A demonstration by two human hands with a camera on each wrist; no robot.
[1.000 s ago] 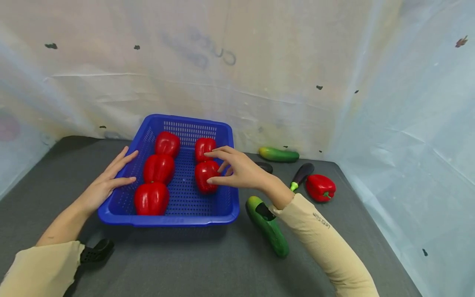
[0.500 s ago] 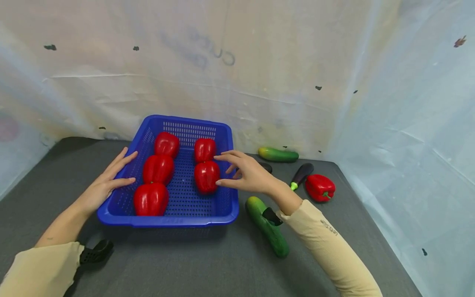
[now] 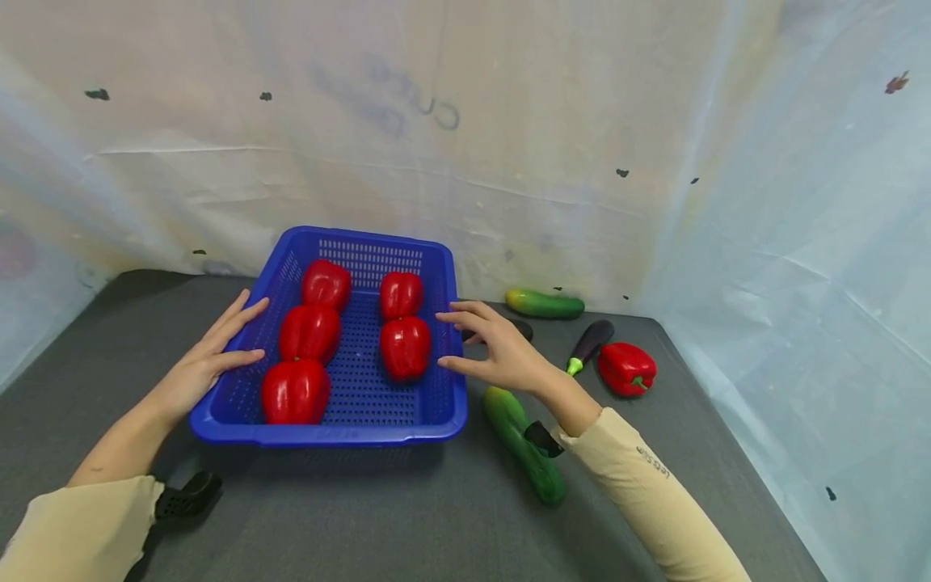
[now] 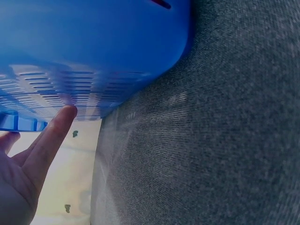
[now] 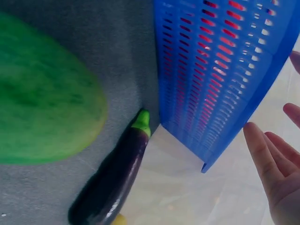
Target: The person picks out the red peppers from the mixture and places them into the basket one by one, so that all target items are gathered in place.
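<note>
A blue plastic basket (image 3: 330, 435) holds several red bell peppers, three in a left column and two on the right, such as the front-left bell pepper (image 3: 295, 392). My left hand (image 3: 200, 360) rests against the basket's left rim with its fingers spread and fairly straight; one finger touches the slotted wall in the left wrist view. At the right rim is my right hand (image 3: 498, 347), its thumb and fingers apart and nothing between them. In the right wrist view its fingers (image 5: 262, 152) are beside the basket's rim; whether they touch it I cannot tell.
Right of the basket, a green cucumber (image 3: 520, 444) lies partly under my right wrist strap. Farther back are another cucumber (image 3: 545, 304), an eggplant (image 3: 592, 339), a partly hidden eggplant (image 5: 117, 173) and a loose red bell pepper (image 3: 627, 369). Plastic sheeting (image 3: 538, 121) stands behind the grey table.
My right hand has drawn back rightward from the front-right bell pepper to the basket's right rim. That bell pepper stays in the basket. The left hand has not visibly moved.
</note>
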